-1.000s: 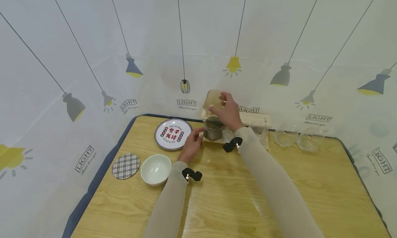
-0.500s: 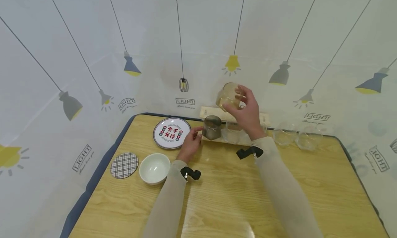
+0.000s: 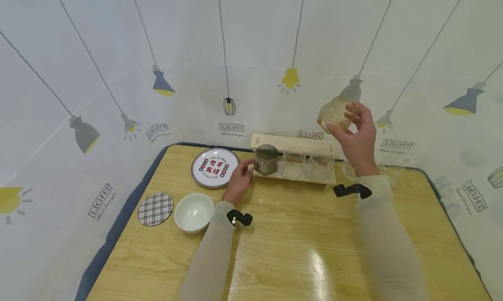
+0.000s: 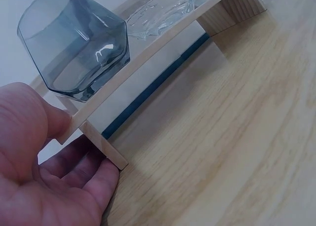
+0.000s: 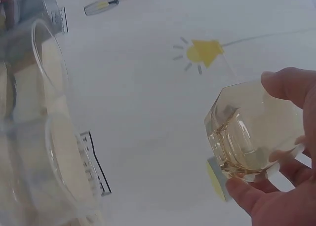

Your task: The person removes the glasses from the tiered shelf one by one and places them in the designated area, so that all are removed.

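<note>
My right hand [image 3: 359, 139] holds a pale amber, faceted glass [image 5: 247, 132] up in front of the wall, right of the rack. Its thumb lies on one side of the glass and the fingers on the other. A two-tier wooden rack [image 3: 275, 140] stands at the back of the table. My left hand [image 3: 239, 182] grips the rack's left end, thumb on the board and fingers curled below, by the leg [image 4: 106, 147]. On the lower tier, a smoky grey glass [image 4: 79, 53] sits nearest that hand, followed by two clear glasses [image 3: 294, 165].
Left of the rack lies a white plate [image 3: 215, 167] with red characters. A white bowl [image 3: 194, 211] and a round checked coaster [image 3: 155, 209] are nearer. Clear glasses [image 3: 393, 170] stand at the back right, partly behind my right forearm. A printed wall sheet closes off the back.
My right hand has lifted the amber glass off the rack's upper tier and carried it to the right. The left hand has stayed at the rack's left end.
</note>
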A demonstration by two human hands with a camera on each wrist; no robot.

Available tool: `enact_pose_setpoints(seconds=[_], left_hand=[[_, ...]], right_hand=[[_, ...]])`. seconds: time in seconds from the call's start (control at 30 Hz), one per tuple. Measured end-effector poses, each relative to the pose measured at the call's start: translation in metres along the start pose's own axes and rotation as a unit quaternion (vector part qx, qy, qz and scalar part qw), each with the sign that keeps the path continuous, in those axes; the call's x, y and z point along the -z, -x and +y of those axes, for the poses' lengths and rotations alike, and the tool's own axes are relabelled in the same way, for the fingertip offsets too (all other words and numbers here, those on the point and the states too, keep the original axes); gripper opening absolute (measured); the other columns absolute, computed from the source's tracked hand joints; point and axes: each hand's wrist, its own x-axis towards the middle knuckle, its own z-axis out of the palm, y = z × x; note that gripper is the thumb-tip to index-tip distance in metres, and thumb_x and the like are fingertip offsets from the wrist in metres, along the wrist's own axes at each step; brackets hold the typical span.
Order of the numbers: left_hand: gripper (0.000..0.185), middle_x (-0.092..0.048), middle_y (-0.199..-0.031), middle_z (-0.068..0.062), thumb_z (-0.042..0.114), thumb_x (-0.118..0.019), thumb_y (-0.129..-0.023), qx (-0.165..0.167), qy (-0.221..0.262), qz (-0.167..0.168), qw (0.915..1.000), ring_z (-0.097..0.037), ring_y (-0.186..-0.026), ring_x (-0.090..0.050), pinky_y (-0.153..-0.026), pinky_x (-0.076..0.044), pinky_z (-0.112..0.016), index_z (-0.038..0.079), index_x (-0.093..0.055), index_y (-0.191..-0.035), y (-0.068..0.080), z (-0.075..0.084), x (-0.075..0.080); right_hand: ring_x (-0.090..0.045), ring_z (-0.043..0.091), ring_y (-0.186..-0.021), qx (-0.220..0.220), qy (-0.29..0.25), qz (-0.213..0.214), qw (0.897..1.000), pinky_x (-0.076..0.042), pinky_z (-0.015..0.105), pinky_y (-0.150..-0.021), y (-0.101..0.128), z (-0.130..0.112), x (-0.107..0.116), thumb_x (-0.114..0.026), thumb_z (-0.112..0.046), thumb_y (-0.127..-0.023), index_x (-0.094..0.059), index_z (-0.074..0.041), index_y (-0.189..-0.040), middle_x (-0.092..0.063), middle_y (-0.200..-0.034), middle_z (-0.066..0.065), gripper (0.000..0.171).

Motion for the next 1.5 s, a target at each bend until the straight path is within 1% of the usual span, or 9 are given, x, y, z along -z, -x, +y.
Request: enact_pose_setpoints(seconds=[0.23,0.33,0.53,0.67,0.83,1.03,1.2,1.33,1.5], left_hand=[[0.037,-0.05,-0.162,-0.011,0.017,-0.053,-0.11,0.006,-0.015,-0.006,0.9999,-0.034,-0.154,-0.04,-0.121,-0.043,-0.051,0.025,-0.059,-0.146,0.002,0.003,0.003],[0.036,-0.048,-0.164,-0.009,0.02,-0.053,-0.111,0.008,-0.014,-0.009,0.9998,-0.033,-0.156,-0.038,-0.121,-0.042,-0.05,0.026,-0.058,-0.146,0.002,0.003,0.003],[0.037,-0.048,-0.162,-0.012,0.019,-0.053,-0.111,0.016,0.001,-0.014,0.9998,-0.032,-0.152,-0.042,-0.115,-0.048,-0.048,0.025,-0.058,-0.146,0.001,0.003,0.002],[0.037,-0.047,-0.163,-0.012,0.018,-0.052,-0.111,0.022,0.008,-0.013,0.9996,-0.032,-0.151,-0.043,-0.113,-0.05,-0.046,0.025,-0.058,-0.147,0.001,0.003,0.002],[0.037,-0.046,-0.164,-0.012,0.018,-0.051,-0.111,0.024,0.01,-0.014,0.9996,-0.032,-0.153,-0.041,-0.114,-0.049,-0.047,0.025,-0.058,-0.146,0.002,0.005,0.003],[0.038,-0.047,-0.163,-0.014,0.016,-0.051,-0.111,0.021,0.016,-0.015,0.9996,-0.032,-0.149,-0.046,-0.111,-0.051,-0.046,0.023,-0.057,-0.148,0.003,0.006,0.001],[0.038,-0.05,-0.159,-0.015,0.014,-0.051,-0.111,0.017,0.017,-0.013,0.9996,-0.029,-0.13,-0.059,-0.101,-0.055,-0.039,0.021,-0.057,-0.148,0.003,0.005,0.0],[0.038,-0.054,-0.154,-0.015,0.013,-0.052,-0.11,0.015,0.028,-0.012,0.9994,-0.023,-0.114,-0.061,-0.093,-0.055,-0.034,0.02,-0.058,-0.147,0.002,0.003,0.001],[0.037,-0.056,-0.152,-0.016,0.012,-0.052,-0.11,0.01,0.038,-0.011,0.9992,-0.021,-0.112,-0.06,-0.088,-0.054,-0.029,0.019,-0.059,-0.146,0.0,0.0,0.001]], right_hand=[[-0.053,0.011,-0.129,-0.021,0.028,0.071,0.997,-0.051,0.024,-0.097,-0.016,0.02,0.053,-0.087,-0.018,-0.087,-0.049,-0.027,-0.153,-0.056,-0.146,-0.006,0.076],[-0.053,0.011,-0.127,-0.038,0.042,0.098,0.994,-0.05,0.023,-0.097,-0.021,0.031,0.077,-0.086,-0.017,-0.087,-0.049,-0.025,-0.153,-0.055,-0.145,-0.006,0.076],[-0.049,0.009,-0.133,-0.095,0.099,0.115,0.984,-0.048,0.024,-0.105,-0.017,0.051,0.121,-0.083,-0.026,-0.091,-0.042,-0.032,-0.157,-0.049,-0.15,-0.01,0.077],[-0.045,0.007,-0.138,-0.129,0.139,0.124,0.974,-0.045,0.025,-0.109,-0.013,0.067,0.146,-0.079,-0.033,-0.094,-0.036,-0.036,-0.159,-0.045,-0.156,-0.012,0.078],[-0.036,0.005,-0.148,-0.202,0.172,0.139,0.954,-0.039,0.028,-0.12,-0.008,0.09,0.173,-0.075,-0.041,-0.096,-0.027,-0.041,-0.162,-0.036,-0.165,-0.017,0.082],[-0.028,0.006,-0.154,-0.269,0.172,0.143,0.937,-0.034,0.035,-0.126,0.002,0.119,0.198,-0.075,-0.051,-0.095,-0.019,-0.047,-0.162,-0.027,-0.169,-0.02,0.087],[-0.022,0.012,-0.159,-0.319,0.19,0.132,0.919,-0.031,0.041,-0.128,0.01,0.139,0.216,-0.072,-0.059,-0.093,-0.01,-0.046,-0.164,-0.02,-0.173,-0.018,0.095],[-0.016,0.016,-0.162,-0.349,0.167,0.124,0.914,-0.025,0.041,-0.131,0.016,0.147,0.221,-0.073,-0.056,-0.094,-0.006,-0.042,-0.166,-0.016,-0.175,-0.014,0.099],[-0.009,0.021,-0.165,-0.384,0.155,0.11,0.903,-0.019,0.042,-0.133,0.024,0.159,0.222,-0.074,-0.05,-0.094,-0.002,-0.037,-0.167,-0.009,-0.178,-0.005,0.103]])
